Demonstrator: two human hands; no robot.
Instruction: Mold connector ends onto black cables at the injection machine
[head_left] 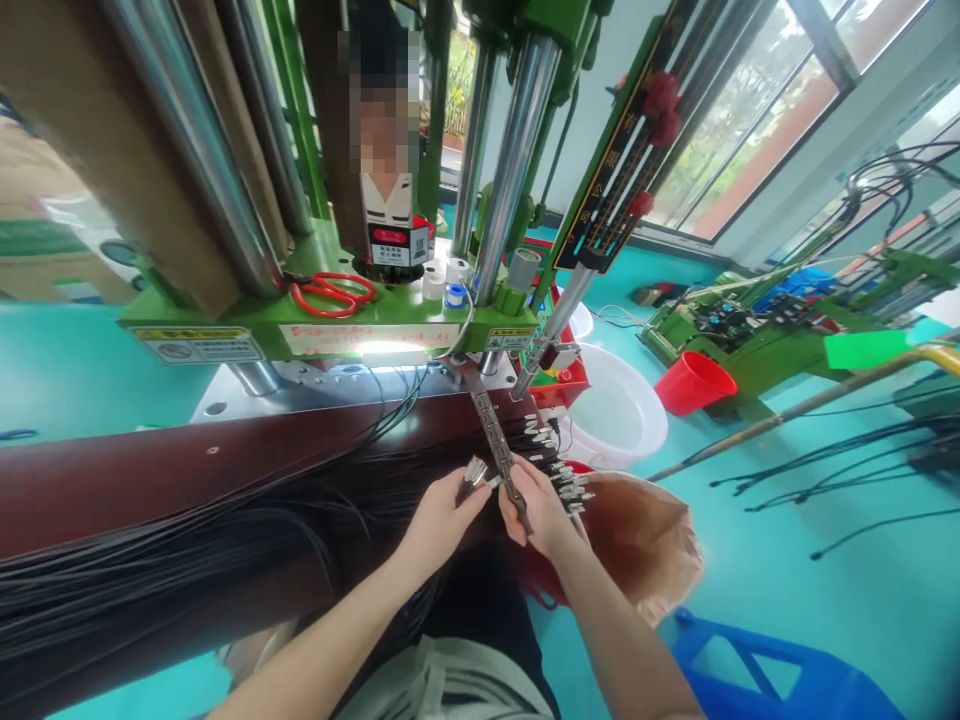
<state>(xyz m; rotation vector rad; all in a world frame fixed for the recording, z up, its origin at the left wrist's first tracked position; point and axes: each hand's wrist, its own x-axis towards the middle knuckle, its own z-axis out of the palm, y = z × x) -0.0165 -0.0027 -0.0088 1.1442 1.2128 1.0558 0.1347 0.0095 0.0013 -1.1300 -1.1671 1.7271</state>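
Note:
My right hand (pixel 541 508) is wrapped round the near end of a long metal mold bar (pixel 491 425) with a row of slots along it. The bar slants away from me toward the green press. My left hand (pixel 442 510) pinches a small bunch of cable connectors (pixel 474 474) with bright metal tips, just left of the bar. Its fingertips come close to the bar; whether they touch it I cannot tell. A bundle of black cables (pixel 285 520) lies along the brown table to my left. More silvery cable ends (pixel 566 480) stick out beyond my right hand.
The green press (pixel 360 310) stands ahead, with red-handled scissors (pixel 334 295) on its ledge. At right are a white tub (pixel 619 410), a red bucket (pixel 694 382), a brown-lined container (pixel 637 540) and a blue stool (pixel 780 670). A person is behind the press.

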